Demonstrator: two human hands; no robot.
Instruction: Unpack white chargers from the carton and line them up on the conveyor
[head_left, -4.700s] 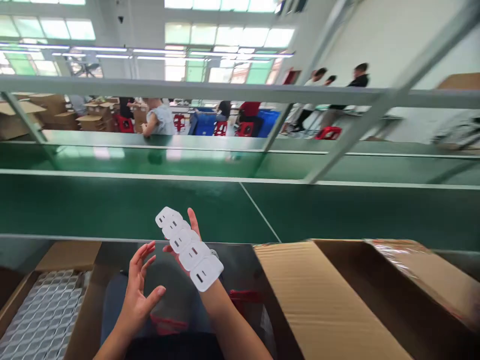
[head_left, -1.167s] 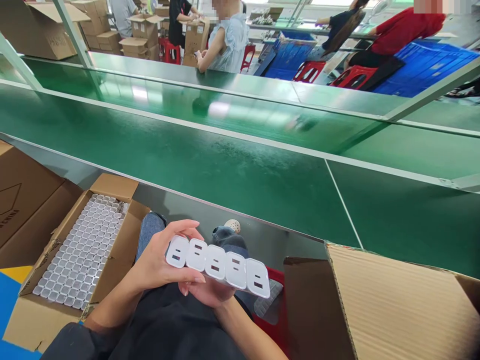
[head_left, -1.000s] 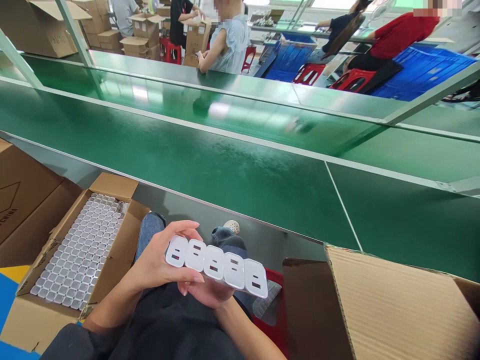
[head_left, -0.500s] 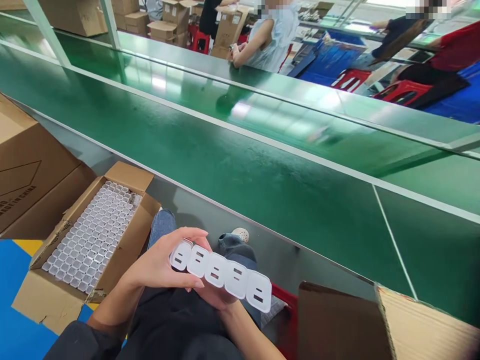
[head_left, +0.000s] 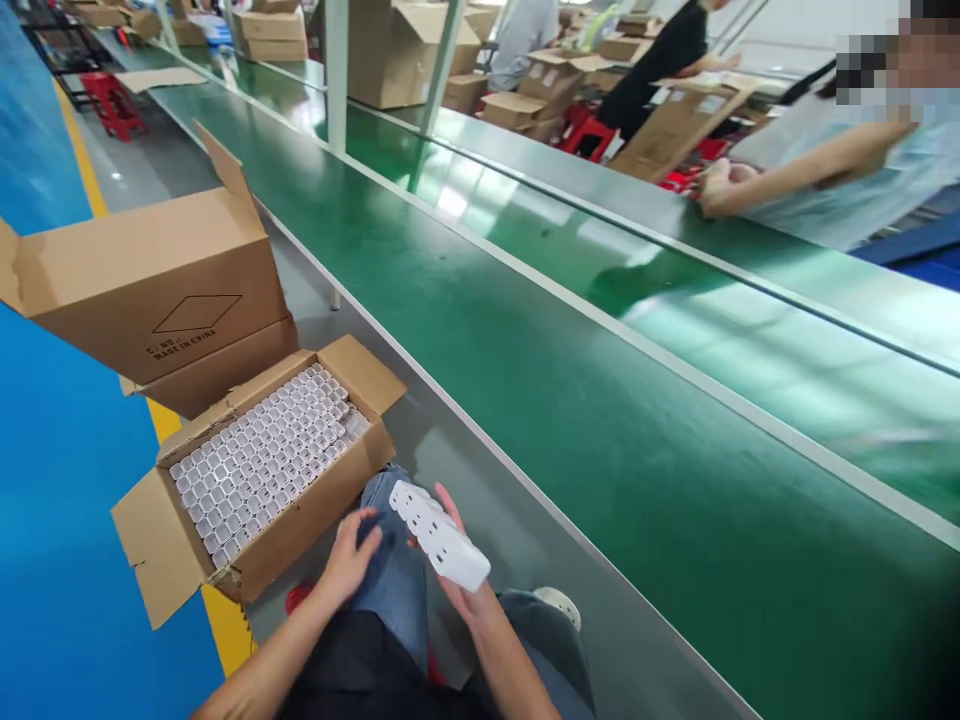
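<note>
White charger row (head_left: 439,535) in right hand (head_left: 459,585) grip, long axis slanting toward the open box (head_left: 259,478), left hand (head_left: 346,562) loose, holding nothing

Bright overhead light — glare on green belt (head_left: 525,330) — blurred, stretched edges

left hand (head_left: 346,562) loose, right hand (head_left: 459,585) cupped

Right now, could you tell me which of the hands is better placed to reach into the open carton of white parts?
Probably the left hand: it is free and lies nearer the open carton, while the right hand holds the row of white chargers.
</note>
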